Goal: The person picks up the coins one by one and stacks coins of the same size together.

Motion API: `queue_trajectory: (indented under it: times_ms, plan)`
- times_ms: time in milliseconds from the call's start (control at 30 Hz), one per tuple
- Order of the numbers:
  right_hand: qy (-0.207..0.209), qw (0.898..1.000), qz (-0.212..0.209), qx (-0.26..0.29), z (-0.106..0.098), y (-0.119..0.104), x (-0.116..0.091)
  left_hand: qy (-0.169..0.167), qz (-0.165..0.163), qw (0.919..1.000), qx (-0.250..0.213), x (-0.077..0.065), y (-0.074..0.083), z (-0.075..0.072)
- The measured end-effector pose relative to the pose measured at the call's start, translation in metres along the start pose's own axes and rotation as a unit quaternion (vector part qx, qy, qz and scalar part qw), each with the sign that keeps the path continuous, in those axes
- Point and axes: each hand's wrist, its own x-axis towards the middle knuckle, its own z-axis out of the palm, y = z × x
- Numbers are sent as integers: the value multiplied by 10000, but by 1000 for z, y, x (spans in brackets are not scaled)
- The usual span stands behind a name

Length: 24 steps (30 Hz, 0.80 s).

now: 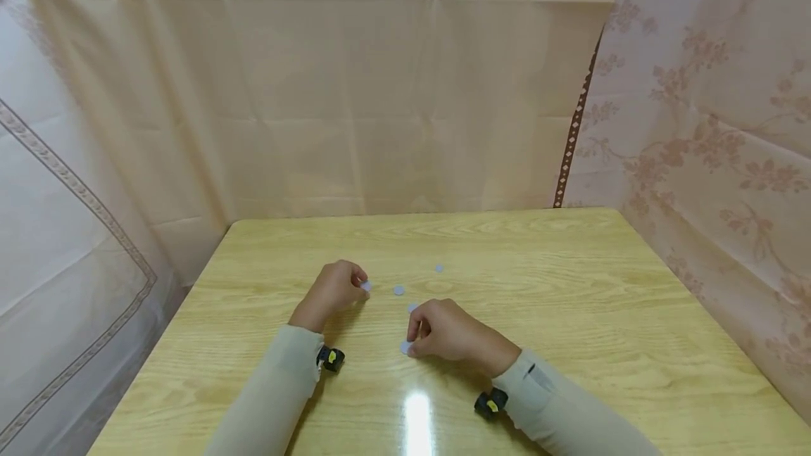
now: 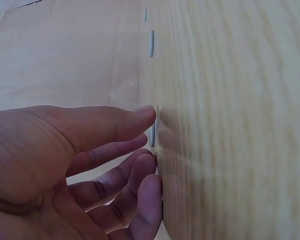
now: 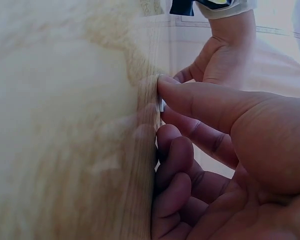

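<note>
Small flat pale discs lie on the wooden table. My left hand (image 1: 334,288) reaches in from the left and has one pale disc (image 1: 366,286) between thumb and index finger, low at the tabletop. In the left wrist view that disc shows edge-on as a thin grey sliver (image 2: 152,136) beside the thumb tip. Nearer the front, my right hand (image 1: 451,333) pinches another pale disc (image 1: 405,347) at the table surface. Its other fingers curl against the wood. A third disc (image 1: 413,307) peeks out just past the right hand's knuckles, partly covered.
Between the hands, slightly farther back, lies a loose disc (image 1: 398,290), and a smaller-looking one (image 1: 440,269) sits beyond it. The wooden table (image 1: 602,315) ends at a beige curtain (image 1: 393,104) behind. Patterned cloth (image 1: 716,125) hangs along the right side.
</note>
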Motion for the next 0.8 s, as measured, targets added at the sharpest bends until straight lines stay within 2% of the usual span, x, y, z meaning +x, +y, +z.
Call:
queue_trajectory:
  times_ms: [300,467,800]
  plan:
    - [22,10000,-48,-49,1,5,-1,-10,-26,10000,67,1,-1,4]
    - [29,9999,-26,-113,0,2,0,-25,60,10000,9,1,-1,2]
    - [19,10000,-25,-29,2,1,0,-92,-29,9999,-47,-3,-2,1]
